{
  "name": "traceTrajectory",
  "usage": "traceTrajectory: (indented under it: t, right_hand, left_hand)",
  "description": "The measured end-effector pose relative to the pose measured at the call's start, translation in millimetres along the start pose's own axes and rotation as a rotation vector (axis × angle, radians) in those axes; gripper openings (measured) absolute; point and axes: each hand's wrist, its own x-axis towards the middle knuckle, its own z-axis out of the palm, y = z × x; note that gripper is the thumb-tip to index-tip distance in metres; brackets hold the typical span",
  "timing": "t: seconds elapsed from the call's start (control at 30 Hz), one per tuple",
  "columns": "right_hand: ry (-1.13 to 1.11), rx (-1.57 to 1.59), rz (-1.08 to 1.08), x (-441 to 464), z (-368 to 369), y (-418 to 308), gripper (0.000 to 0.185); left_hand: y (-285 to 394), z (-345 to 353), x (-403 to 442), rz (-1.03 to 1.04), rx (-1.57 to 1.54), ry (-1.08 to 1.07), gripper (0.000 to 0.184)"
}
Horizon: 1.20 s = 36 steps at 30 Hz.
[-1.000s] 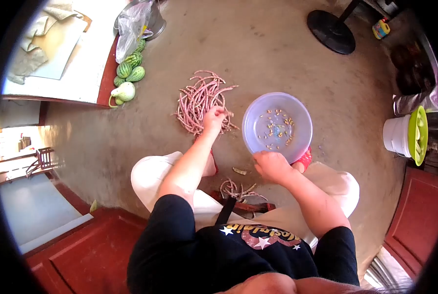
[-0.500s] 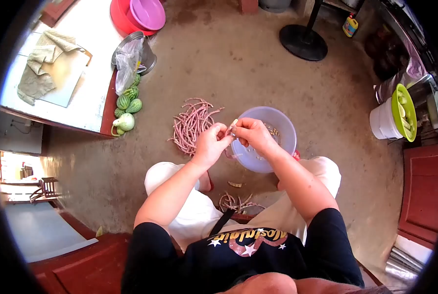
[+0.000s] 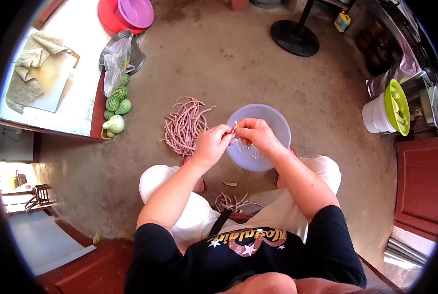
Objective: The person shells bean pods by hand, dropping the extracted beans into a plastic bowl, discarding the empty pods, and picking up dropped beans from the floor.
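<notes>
My left hand [image 3: 212, 145] and my right hand [image 3: 258, 135] meet in front of me, fingertips pinched together. Between them is a small pale piece of bean pod [image 3: 235, 125], mostly covered by the fingers. Below and behind my right hand sits a translucent lilac basin [image 3: 251, 163] on the floor, with several small pale beans at its bottom. Left of the basin, beyond my left hand, lies a heap of long purplish-pink bean pods [image 3: 183, 126]. A short yellowish pod piece [image 3: 230, 183] rests on the floor between my feet, and more pods [image 3: 233, 202] lie closer to me.
Small watermelons [image 3: 112, 103] and a pale green gourd [image 3: 115, 123] line the base of a white-topped counter [image 3: 84, 105] at left. A metal pot [image 3: 136, 58] stands behind them. At right are a white bucket [image 3: 377, 117] with a green basin on top and a black round stand base [image 3: 295, 38].
The view has shifted slightly, so the surroundings sit a little further left. My hands stay together at the pod, and less of the pale piece shows above the fingers.
</notes>
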Motion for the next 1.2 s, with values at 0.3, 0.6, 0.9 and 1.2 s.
traceTrajectory:
  t: [0.3, 0.6, 0.9, 1.2]
  right_hand:
    - [0.142, -0.017, 0.063, 4.3, -11.0, 11.2, 0.012]
    - [0.214, -0.324, -0.090, -6.4, -13.6, 9.8, 0.013]
    - [0.223, -0.362, -0.055, -8.2, -17.8, 15.9, 0.009]
    - [0.180, -0.151, -0.024, -11.0, -21.3, 6.9, 0.010]
  left_hand:
    - [-5.3, 14.4, 19.0, 0.096, 0.197, -0.005, 0.011]
    - [-11.4, 26.4, 23.5, 0.155, 0.343, -0.035, 0.013]
    - [-6.5, 29.5, 23.1, 0.067, 0.360, -0.157, 0.015]
    - [-4.1, 19.4, 32.2, -0.258, -0.316, -0.296, 0.008]
